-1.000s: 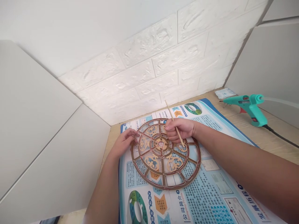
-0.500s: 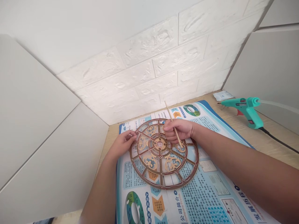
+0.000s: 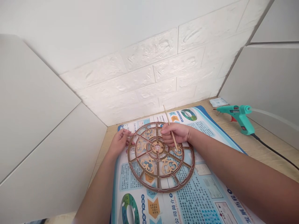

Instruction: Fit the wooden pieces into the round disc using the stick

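My right hand is closed in a fist around a thin wooden stick. The stick slants down, its lower end at the scrolled ornament in the right part of a round, wheel-like wooden frame. My left hand is at the frame's upper left rim, fingers curled about the edge; part of one finger shows through an opening. Spokes and rings make up the frame, with pale scrollwork inserts and a round hub in the middle. Reddish and whitish lines run along its brown bars. My right hand hides part of the upper right.
Beneath the frame lies a printed blue and white mat on a wooden tabletop. To the right rests a teal glue gun with a black cord, beside a small white packet. A white brick-patterned wall stands behind.
The view has tilted and shifted slightly. My left hand has slid a little outward along the rim, its fingers rearranged. My right hand keeps its hold on the stick.
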Demonstrator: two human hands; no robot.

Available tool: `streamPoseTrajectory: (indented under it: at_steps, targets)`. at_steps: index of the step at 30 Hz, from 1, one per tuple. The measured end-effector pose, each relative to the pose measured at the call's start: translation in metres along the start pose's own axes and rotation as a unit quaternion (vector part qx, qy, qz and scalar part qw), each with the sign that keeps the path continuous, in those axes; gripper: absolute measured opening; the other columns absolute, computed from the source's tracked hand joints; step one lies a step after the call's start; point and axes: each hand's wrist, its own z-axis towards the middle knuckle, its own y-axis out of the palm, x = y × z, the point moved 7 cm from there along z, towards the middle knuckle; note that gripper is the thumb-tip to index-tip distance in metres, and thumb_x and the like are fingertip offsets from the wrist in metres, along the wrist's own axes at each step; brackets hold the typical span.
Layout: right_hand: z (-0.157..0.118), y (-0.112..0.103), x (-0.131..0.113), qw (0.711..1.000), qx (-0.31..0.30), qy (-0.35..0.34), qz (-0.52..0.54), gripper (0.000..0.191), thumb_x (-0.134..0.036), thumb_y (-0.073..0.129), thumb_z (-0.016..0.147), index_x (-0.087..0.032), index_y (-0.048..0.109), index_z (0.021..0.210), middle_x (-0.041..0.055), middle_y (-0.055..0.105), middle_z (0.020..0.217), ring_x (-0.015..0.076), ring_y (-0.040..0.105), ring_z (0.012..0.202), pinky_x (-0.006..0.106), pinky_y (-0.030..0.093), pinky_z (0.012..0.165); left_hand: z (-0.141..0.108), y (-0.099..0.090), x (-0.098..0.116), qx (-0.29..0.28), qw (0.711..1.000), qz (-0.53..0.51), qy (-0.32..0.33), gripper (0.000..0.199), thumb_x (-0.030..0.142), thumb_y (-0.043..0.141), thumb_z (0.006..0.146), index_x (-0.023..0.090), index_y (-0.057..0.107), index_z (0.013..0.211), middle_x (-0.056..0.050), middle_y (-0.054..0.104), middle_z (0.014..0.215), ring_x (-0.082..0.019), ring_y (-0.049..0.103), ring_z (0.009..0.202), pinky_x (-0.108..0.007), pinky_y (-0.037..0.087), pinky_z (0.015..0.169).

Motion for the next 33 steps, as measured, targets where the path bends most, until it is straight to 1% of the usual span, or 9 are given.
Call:
streamPoseTrajectory:
  at_steps: [5, 8, 11, 17, 21, 23, 28, 31, 33]
  targets:
    - [-0.0007, -0.0011, 0.0008, 1.000, 0.003, 0.000, 0.000, 0.055, -0.027, 0.052, 0.095, -0.015, 0.015, 0.056, -0.0060, 0.018, 0.049, 0.0032, 0.024, 0.042, 0.015, 0.030, 0.042, 0.0016, -0.0004, -0.0039, -0.010, 0.999, -0.031, -0.008, 0.065, 0.073, 0.076, 0.066, 0.017, 0.050, 0.085, -0.007, 0.074, 0.086, -0.019, 0.071, 0.066, -0.026, 0.051, 0.055]
    - [-0.0012, -0.0020, 0.0009, 1.000, 0.011, 0.001, -0.001, 0.055, -0.028, 0.053, 0.095, -0.016, 0.014, 0.057, -0.0063, 0.018, 0.049, 0.0033, 0.024, 0.042, 0.015, 0.031, 0.042, 0.0015, -0.0015, -0.0051, 0.003, 0.999, -0.047, -0.005, 0.064, 0.068, 0.083, 0.060, 0.018, 0.046, 0.078, -0.004, 0.072, 0.075, -0.020, 0.071, 0.065, -0.025, 0.049, 0.053]
    - [-0.0014, -0.0019, 0.0002, 1.000, 0.013, -0.002, -0.003, 0.055, -0.027, 0.052, 0.095, -0.016, 0.015, 0.057, -0.0059, 0.018, 0.049, 0.0033, 0.024, 0.042, 0.016, 0.031, 0.042, 0.0014, -0.0028, -0.0057, 0.012, 0.999, -0.034, 0.005, 0.058, 0.063, 0.083, 0.064, 0.017, 0.049, 0.077, -0.004, 0.069, 0.067, -0.020, 0.070, 0.064, -0.023, 0.045, 0.051]
    - [-0.0010, -0.0020, -0.0001, 1.000, 0.016, -0.004, 0.007, 0.053, -0.026, 0.051, 0.096, -0.015, 0.017, 0.056, -0.0053, 0.019, 0.049, 0.0038, 0.026, 0.042, 0.017, 0.033, 0.043, 0.0018, -0.0063, -0.0082, 0.007, 1.000, -0.024, 0.009, 0.053, 0.064, 0.074, 0.075, 0.014, 0.064, 0.087, -0.009, 0.073, 0.079, -0.018, 0.069, 0.063, -0.022, 0.043, 0.051]
    - [-0.0008, -0.0022, -0.0002, 1.000, 0.016, -0.007, 0.014, 0.053, -0.026, 0.050, 0.096, -0.015, 0.017, 0.056, -0.0049, 0.020, 0.049, 0.0041, 0.026, 0.042, 0.017, 0.032, 0.043, 0.0007, -0.0069, -0.0069, 0.014, 1.000, -0.018, 0.007, 0.054, 0.063, 0.072, 0.077, 0.013, 0.070, 0.098, -0.010, 0.074, 0.083, -0.018, 0.068, 0.063, -0.024, 0.045, 0.050]
    - [-0.0011, -0.0022, 0.0001, 1.000, 0.015, -0.005, 0.015, 0.053, -0.027, 0.051, 0.095, -0.015, 0.017, 0.056, -0.0050, 0.020, 0.049, 0.0042, 0.026, 0.042, 0.017, 0.032, 0.043, -0.0002, -0.0061, -0.0064, 0.013, 1.000, -0.024, 0.007, 0.056, 0.063, 0.073, 0.076, 0.013, 0.070, 0.100, -0.010, 0.074, 0.081, -0.019, 0.068, 0.064, -0.025, 0.046, 0.050]
    - [-0.0021, -0.0046, 0.0005, 1.000, 0.029, 0.001, 0.008, 0.055, -0.031, 0.055, 0.094, -0.015, 0.016, 0.057, -0.0060, 0.019, 0.049, 0.0039, 0.025, 0.041, 0.016, 0.032, 0.043, -0.0027, -0.0045, -0.0042, 0.006, 0.999, -0.041, 0.024, 0.051, 0.062, 0.079, 0.070, 0.014, 0.065, 0.079, -0.007, 0.069, 0.066, -0.017, 0.063, 0.057, -0.025, 0.045, 0.049]
    - [-0.0021, -0.0057, -0.0002, 0.999, 0.034, -0.002, 0.006, 0.055, -0.031, 0.055, 0.094, -0.016, 0.016, 0.058, -0.0065, 0.017, 0.050, 0.0042, 0.025, 0.041, 0.017, 0.032, 0.043, -0.0027, -0.0047, -0.0029, 0.006, 0.997, -0.066, 0.039, 0.049, 0.058, 0.082, 0.068, 0.016, 0.057, 0.069, -0.007, 0.070, 0.069, -0.016, 0.063, 0.056, -0.026, 0.048, 0.051]
    - [-0.0022, -0.0059, -0.0006, 0.999, 0.034, -0.004, 0.005, 0.055, -0.030, 0.055, 0.094, -0.016, 0.016, 0.058, -0.0064, 0.017, 0.050, 0.0042, 0.025, 0.042, 0.017, 0.032, 0.043, -0.0018, -0.0053, -0.0034, 0.008, 0.997, -0.070, 0.039, 0.048, 0.057, 0.083, 0.068, 0.016, 0.057, 0.068, -0.007, 0.071, 0.069, -0.016, 0.063, 0.057, -0.027, 0.049, 0.053]
